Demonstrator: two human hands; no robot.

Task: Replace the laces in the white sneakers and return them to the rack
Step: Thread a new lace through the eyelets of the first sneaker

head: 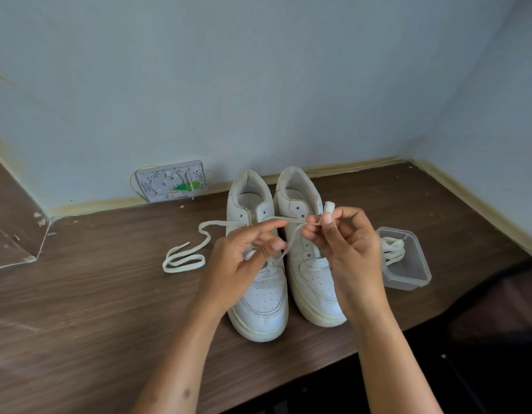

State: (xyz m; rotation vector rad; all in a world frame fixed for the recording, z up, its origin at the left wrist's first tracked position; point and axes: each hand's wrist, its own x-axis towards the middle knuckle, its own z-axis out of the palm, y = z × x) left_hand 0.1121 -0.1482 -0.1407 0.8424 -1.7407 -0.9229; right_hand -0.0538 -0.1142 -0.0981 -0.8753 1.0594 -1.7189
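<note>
Pinching the lace (199,252) at mid-frame, left hand (243,264) and right hand (345,249) each hold a grip on it above the sneakers (288,282) on the worktop (94,309). Its loose tail lies to the left. Risk, I'd say: a tug could pull the lace free. More laces (393,249) sit in the tub (408,282), right. Insole print's unreadable.

Both forearms are bare up to the lower edge of the view; no sleeve shows. The left hand (243,264) and the right hand (345,252) carry no ring, watch or glove. Fingernails are short and unpainted.
</note>
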